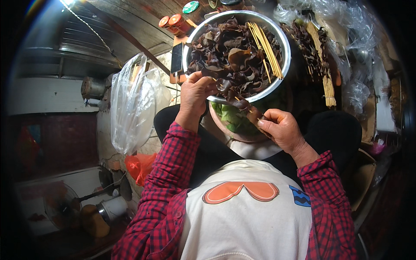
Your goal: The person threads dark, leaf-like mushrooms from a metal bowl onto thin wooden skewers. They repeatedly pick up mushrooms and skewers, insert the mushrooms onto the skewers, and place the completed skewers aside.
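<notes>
A bamboo skewer threaded with several dark wood ear mushroom pieces point(238, 102) stretches between my two hands, slanting down to the right. My left hand point(196, 92) pinches its upper end at the rim of a metal basin point(286, 60). At the lower end, my right hand point(282, 128) grips the skewer and the last mushroom piece between thumb and fingers. Loose wood ear mushrooms point(224, 42) fill the basin. A bundle of bare bamboo skewers point(267, 48) lies on them at the right side. Beneath the basin, green leaves point(229, 117) show in a wide round container point(217, 113).
Right of the basin lie loaded mushroom skewers point(304, 48) and a tied skewer bundle point(329, 91), beside crumpled clear plastic point(357, 42). A phone point(177, 58) with a cable and red-lidded jars point(177, 24) stand left. A clear plastic bag point(133, 107) hangs further left, above a red bag point(140, 167).
</notes>
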`<action>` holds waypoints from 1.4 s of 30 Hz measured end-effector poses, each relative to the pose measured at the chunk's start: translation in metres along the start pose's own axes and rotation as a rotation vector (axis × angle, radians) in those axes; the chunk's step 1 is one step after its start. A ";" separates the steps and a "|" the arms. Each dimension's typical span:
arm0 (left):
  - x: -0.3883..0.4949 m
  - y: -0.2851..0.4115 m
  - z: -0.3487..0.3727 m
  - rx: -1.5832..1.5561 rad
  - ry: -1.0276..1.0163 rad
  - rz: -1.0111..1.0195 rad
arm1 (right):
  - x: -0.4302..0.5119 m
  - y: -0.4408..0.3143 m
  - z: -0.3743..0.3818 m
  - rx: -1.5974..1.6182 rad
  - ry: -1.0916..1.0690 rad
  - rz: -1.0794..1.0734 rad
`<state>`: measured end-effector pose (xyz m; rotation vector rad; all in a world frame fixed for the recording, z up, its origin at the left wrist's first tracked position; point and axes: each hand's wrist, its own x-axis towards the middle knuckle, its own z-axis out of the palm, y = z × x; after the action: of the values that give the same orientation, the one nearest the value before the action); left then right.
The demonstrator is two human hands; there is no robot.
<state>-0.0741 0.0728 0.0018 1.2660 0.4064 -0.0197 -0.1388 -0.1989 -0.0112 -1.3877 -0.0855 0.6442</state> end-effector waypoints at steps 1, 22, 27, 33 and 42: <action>0.001 -0.001 0.001 0.029 0.018 0.022 | 0.000 0.000 0.000 0.006 0.000 0.001; -0.003 0.002 0.002 -0.095 0.076 -0.062 | -0.001 -0.003 0.000 0.002 -0.006 0.041; 0.003 0.001 -0.005 -0.162 0.080 -0.145 | -0.002 -0.003 0.000 0.001 -0.013 0.056; 0.000 0.001 -0.005 -0.135 0.082 -0.258 | -0.002 0.001 -0.001 -0.089 -0.007 0.023; -0.005 -0.006 -0.002 -0.118 0.009 -0.315 | 0.000 0.005 0.000 -0.096 0.001 -0.021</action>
<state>-0.0804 0.0720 -0.0026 1.0771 0.6032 -0.2533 -0.1410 -0.1990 -0.0159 -1.4772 -0.1317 0.6288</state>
